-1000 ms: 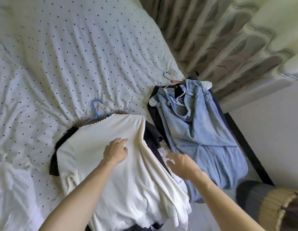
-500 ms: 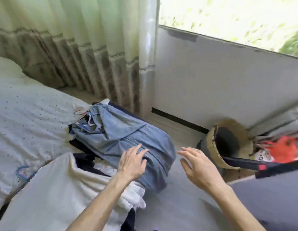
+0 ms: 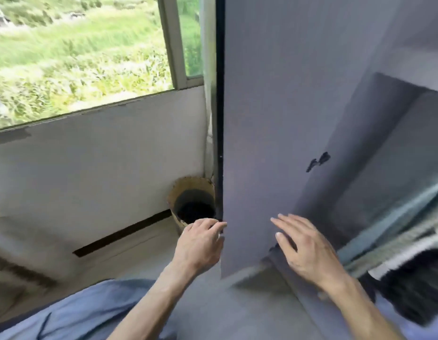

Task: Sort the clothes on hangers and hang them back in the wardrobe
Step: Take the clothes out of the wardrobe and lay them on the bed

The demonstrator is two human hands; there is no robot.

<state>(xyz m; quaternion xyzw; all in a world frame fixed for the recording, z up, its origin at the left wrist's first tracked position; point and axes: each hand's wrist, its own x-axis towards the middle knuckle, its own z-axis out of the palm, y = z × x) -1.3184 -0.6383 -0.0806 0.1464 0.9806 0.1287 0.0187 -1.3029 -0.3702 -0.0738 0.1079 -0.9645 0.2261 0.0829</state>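
Denim garment (image 3: 78, 312), where does it lie?

Along the bottom left of the frame, a blue fold running in under the left forearm. Above it, the upper left holds a window (image 3: 78, 57) full of blurred green plants. A white wall (image 3: 90, 168) lies below the sill, with a dark strip (image 3: 122, 235) low on it.

And towards the middle?

A woven basket (image 3: 193, 192) stands in the corner, right against the dark edge of the wardrobe door (image 3: 274, 119). Its inside is dark.

What is the left hand (image 3: 200, 244) doing?

It sits just below the basket in the frame, at the door's left edge. Its fingers (image 3: 213, 225) are curled round that edge, so it grasps the door.

The door itself?

Grey and tall, filling the centre from the top of the frame down to the hands, standing open. A small dark handle (image 3: 318, 161) shows on the grey surface further right.

And the right hand (image 3: 308, 251)?

Lower centre-right, fingers straight and slightly spread over the door's lower face, holding nothing. Whether it touches the panel I cannot tell.

Anything at the far right?

Folded fabrics (image 3: 396, 241) in pale and teal bands, badly blurred. Away from the denim garment, they are the only cloth in view.
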